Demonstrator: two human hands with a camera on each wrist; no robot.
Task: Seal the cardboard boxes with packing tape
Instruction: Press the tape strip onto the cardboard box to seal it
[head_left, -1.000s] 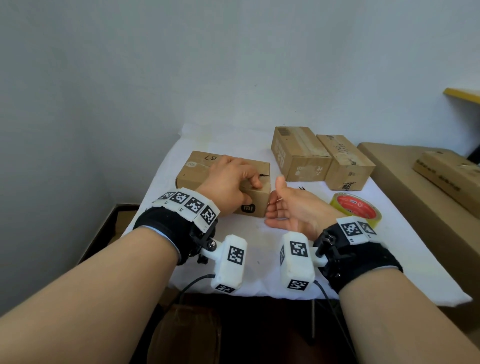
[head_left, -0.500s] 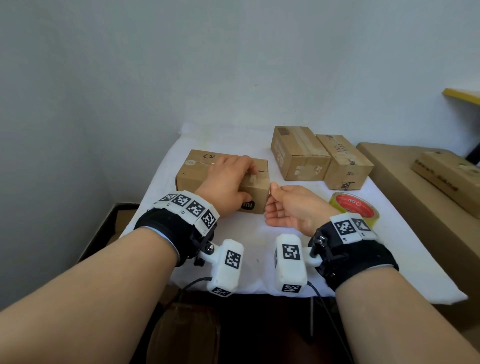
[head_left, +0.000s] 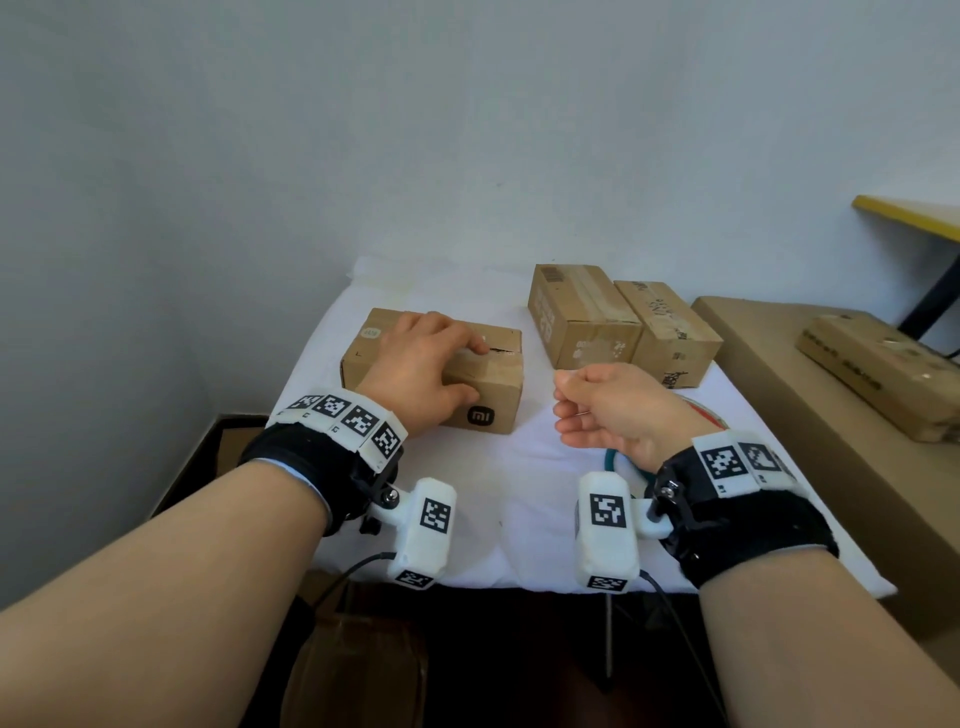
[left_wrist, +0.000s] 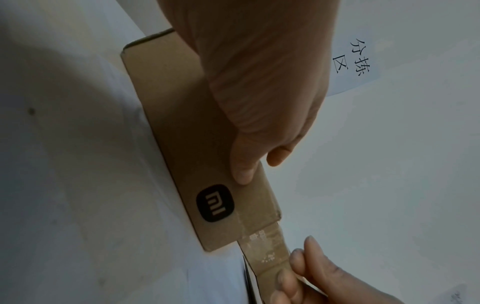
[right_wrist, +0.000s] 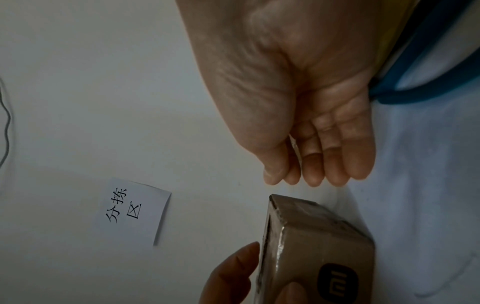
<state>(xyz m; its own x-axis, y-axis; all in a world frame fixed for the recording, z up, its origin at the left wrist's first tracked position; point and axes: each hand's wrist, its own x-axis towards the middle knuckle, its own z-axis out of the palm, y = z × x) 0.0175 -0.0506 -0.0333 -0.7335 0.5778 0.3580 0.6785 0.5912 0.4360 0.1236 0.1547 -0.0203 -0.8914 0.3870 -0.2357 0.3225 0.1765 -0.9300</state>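
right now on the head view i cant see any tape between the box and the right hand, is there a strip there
observer: yes, the left wrist view shows a clear tape strip running from the box end to the right hand, which pinches it
operator: is the other hand pinning that strip
observer: the left hand grips the box, thumb on the front face beside the black logo, short of the corner where the strip leaves

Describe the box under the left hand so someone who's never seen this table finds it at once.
On the white-covered table, two cardboard boxes stand together at the back right. The box lies alone at the left, held by the left hand. Unlike them, it bears a black rounded logo on its near face.
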